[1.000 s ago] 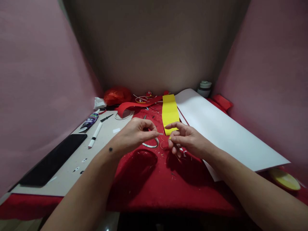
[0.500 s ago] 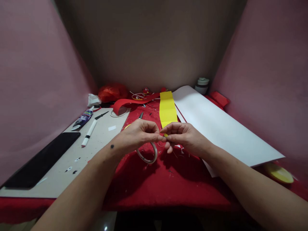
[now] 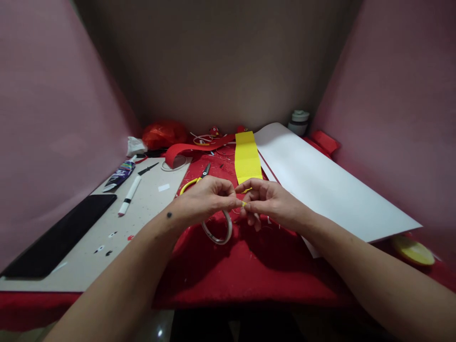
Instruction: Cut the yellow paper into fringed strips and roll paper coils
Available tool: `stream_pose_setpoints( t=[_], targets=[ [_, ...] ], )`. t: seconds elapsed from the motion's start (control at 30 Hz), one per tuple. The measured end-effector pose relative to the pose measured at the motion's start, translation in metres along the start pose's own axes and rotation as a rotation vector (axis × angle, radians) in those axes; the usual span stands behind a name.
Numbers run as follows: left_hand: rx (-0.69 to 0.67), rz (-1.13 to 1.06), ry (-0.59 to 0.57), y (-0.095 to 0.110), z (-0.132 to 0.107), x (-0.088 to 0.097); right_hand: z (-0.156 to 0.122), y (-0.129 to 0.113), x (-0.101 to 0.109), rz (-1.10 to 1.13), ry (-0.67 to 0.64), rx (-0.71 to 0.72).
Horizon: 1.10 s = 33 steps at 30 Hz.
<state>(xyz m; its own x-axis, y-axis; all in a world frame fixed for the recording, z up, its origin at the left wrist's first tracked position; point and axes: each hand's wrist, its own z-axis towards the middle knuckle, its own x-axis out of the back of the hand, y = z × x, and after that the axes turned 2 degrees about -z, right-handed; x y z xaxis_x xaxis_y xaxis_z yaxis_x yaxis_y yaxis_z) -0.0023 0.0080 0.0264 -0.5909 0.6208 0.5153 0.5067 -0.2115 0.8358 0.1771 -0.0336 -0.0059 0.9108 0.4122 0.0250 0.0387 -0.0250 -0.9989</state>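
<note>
My left hand (image 3: 204,202) and my right hand (image 3: 269,202) meet fingertip to fingertip over the red cloth (image 3: 249,266). Both are pinched together on a tiny yellow piece (image 3: 244,204) held between them. A roll of thin white tape (image 3: 218,233) hangs from under my left hand's fingers and rests just above the cloth. A strip of yellow corrugated paper (image 3: 246,159) lies right behind my hands. Yellow-handled scissors (image 3: 195,180) lie just beyond my left hand, partly hidden by it.
A grey board (image 3: 117,228) on the left carries a white marker (image 3: 129,195), a glue tube (image 3: 120,175) and small paper eyes. A black slab (image 3: 57,235) lies at its left edge. A large white sheet (image 3: 327,190) covers the right. Red corrugated strip (image 3: 192,149), red bag and jar (image 3: 298,122) stand at the back.
My hands came together from slightly apart and now pinch the small yellow piece jointly. The tape roll swung down under my left hand. The view tipped slightly, showing the scissors.
</note>
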Motion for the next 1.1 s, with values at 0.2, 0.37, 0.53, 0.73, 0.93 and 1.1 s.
stream_pose_setpoints(
  t=[0.2, 0.37, 0.53, 0.73, 0.93, 1.1],
  targets=[
    [0.016, 0.012, -0.025, 0.0025, 0.0024, -0.0031, 0.0023, 0.006, 0.0008, -0.028, -0.041, 0.043],
    [0.024, 0.047, -0.026, 0.0031, 0.0027, -0.0039, 0.0025, 0.0069, 0.0, -0.048, -0.046, 0.042],
    [0.025, 0.081, -0.017, 0.0039, 0.0028, -0.004, 0.0018, 0.0065, 0.0001, -0.064, -0.049, 0.035],
    [0.016, 0.095, -0.018, 0.0029, 0.0035, -0.0044, 0.0024, 0.0075, 0.0003, -0.065, -0.051, 0.037],
    [0.016, 0.099, -0.015, 0.0015, 0.0041, -0.0048, 0.0029, 0.0074, 0.0006, -0.064, -0.067, 0.038],
    [-0.014, 0.066, -0.045, 0.0006, 0.003, -0.0017, 0.0013, 0.004, -0.0003, -0.069, -0.045, 0.001]
  ],
)
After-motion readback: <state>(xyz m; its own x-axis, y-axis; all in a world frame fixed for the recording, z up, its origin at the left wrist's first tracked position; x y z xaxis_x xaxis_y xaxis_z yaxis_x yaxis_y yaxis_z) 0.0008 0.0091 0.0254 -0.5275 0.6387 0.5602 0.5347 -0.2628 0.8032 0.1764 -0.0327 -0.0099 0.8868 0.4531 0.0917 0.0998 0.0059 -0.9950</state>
